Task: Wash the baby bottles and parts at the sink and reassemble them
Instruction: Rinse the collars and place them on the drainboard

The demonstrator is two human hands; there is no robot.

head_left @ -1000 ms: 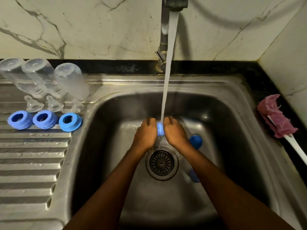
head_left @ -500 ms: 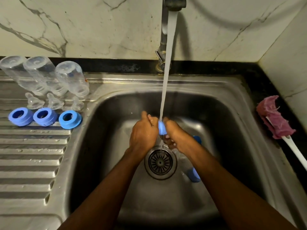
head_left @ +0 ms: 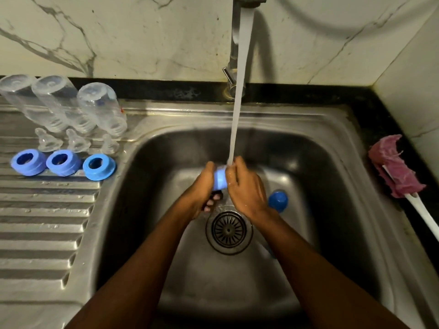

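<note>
1. Rinsing in the steel sink (head_left: 332, 167), under the tap stream (head_left: 237, 96) landing between the hands.
2. Far left of the left hand: three clear bottles (head_left: 99, 110) upended on the drainboard, unmoved over the last second.
3. Right of the right hand: a pink-headed bottle brush (head_left: 396, 169), idle.
4. Left hand (head_left: 202, 186) rolled outward since a second ago, curled fingertips now showing beneath, gripping one end of the cap; right hand (head_left: 247, 188) pinching the other end.
5. Below the bottles: three blue screw rings (head_left: 98, 165), apparently done.
6. Between the hands: a light-blue bottle cap (head_left: 219, 179), more exposed than before, probably being turned for an all-round rinse.
7. Just right of the right wrist: a darker blue cap (head_left: 278, 201) on the basin floor, likely next.
8. Between bottles and rings: three clear nipples (head_left: 76, 143); reassembly not yet begun.
</note>
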